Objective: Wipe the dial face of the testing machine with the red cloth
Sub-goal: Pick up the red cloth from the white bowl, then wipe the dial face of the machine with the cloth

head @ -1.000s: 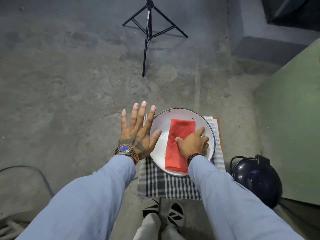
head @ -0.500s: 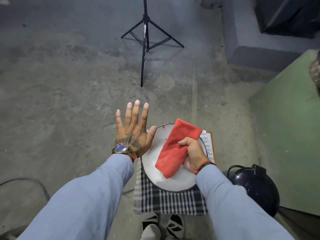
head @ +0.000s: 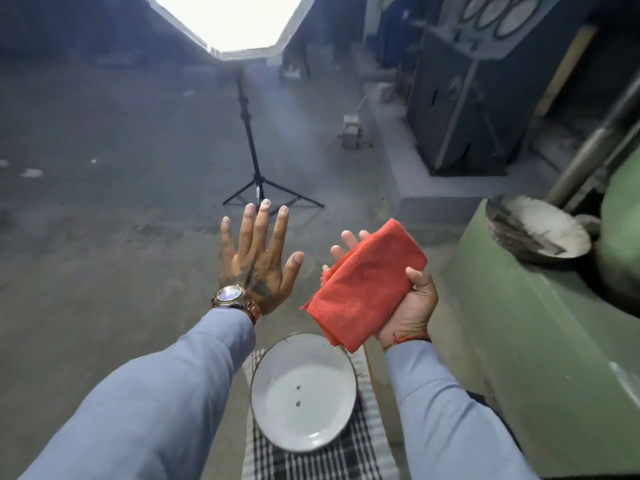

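Observation:
The folded red cloth [head: 365,284] lies in my right hand [head: 412,303], palm up, thumb pressed on its right edge, held in the air above the floor. My left hand [head: 258,259], with a wristwatch, is spread flat in the air with nothing in it, left of the cloth. Below both hands an empty white enamel plate [head: 273,389] rests on a checked cloth [head: 360,459]. At the far top right stands a dark machine cabinet [head: 460,109] with round white dial faces [head: 516,15] along its top, well beyond my reach.
A black tripod light stand [head: 254,161] rises from the concrete floor ahead, under a bright softbox [head: 228,19]. A green machine body [head: 540,344] fills the right side, with a dusty metal bowl [head: 536,230] on it. A raised concrete plinth [head: 408,174] carries the dark cabinet.
My right hand lifted the red cloth off the white plate and turned palm up. The view tilted up, bringing the dial cabinet and softbox into sight. My left hand stayed spread.

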A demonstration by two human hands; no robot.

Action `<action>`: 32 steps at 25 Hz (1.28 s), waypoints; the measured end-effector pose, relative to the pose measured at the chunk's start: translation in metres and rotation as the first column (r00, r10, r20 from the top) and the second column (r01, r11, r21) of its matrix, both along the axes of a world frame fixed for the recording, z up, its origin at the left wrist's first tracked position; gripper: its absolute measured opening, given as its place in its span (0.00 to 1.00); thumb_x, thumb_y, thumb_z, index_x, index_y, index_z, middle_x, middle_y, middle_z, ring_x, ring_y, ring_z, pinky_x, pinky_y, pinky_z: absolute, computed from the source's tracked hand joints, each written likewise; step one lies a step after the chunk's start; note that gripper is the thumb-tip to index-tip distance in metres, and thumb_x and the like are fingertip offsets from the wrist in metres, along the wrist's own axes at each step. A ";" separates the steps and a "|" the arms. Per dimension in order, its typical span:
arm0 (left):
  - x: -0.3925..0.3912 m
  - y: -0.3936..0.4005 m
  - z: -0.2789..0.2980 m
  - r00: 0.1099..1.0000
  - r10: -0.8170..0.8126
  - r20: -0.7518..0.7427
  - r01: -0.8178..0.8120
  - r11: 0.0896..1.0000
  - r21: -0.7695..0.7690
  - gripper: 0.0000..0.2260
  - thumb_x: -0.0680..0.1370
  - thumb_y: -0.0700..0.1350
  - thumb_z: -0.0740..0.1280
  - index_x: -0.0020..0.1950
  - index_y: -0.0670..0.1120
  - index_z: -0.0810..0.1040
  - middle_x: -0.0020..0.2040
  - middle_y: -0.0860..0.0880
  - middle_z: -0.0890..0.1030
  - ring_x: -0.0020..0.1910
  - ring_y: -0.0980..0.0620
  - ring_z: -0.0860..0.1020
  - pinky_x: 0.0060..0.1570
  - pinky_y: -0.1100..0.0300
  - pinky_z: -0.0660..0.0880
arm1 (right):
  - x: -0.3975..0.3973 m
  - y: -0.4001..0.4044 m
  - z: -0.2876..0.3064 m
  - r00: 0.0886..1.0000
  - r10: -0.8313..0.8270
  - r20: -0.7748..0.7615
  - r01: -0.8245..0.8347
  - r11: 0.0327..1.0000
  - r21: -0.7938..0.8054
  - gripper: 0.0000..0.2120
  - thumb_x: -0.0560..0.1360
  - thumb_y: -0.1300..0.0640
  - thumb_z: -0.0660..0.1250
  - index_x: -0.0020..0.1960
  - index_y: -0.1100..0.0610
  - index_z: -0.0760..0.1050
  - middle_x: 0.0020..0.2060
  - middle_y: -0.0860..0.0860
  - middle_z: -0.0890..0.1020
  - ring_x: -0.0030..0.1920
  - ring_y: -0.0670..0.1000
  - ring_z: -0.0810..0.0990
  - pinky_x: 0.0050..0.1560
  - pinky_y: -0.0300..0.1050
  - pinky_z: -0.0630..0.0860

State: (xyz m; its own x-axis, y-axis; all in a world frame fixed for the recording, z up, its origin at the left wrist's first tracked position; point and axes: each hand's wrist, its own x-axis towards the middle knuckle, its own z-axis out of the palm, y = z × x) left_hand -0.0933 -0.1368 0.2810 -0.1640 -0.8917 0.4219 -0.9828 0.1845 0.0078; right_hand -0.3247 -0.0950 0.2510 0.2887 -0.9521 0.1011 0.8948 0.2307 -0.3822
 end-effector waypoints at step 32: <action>-0.791 0.703 0.356 -0.008 -0.996 -0.089 0.875 0.036 -0.483 0.38 0.82 0.68 0.48 0.90 0.53 0.49 0.91 0.43 0.49 0.90 0.37 0.49 0.84 0.27 0.44 | -0.561 0.873 0.378 -0.396 -0.878 -0.268 0.918 -0.385 -0.095 0.26 0.76 0.34 0.70 0.59 0.55 0.83 0.51 0.57 0.83 0.56 0.62 0.82 0.65 0.60 0.76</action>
State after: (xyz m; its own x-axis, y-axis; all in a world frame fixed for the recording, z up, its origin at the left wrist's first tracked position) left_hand -0.8845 0.5659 0.6369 -0.5749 0.0966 0.8125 0.1732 0.9849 0.0054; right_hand -0.8861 0.7784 0.6289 -0.9903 0.0843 0.1102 -0.1351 -0.7665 -0.6279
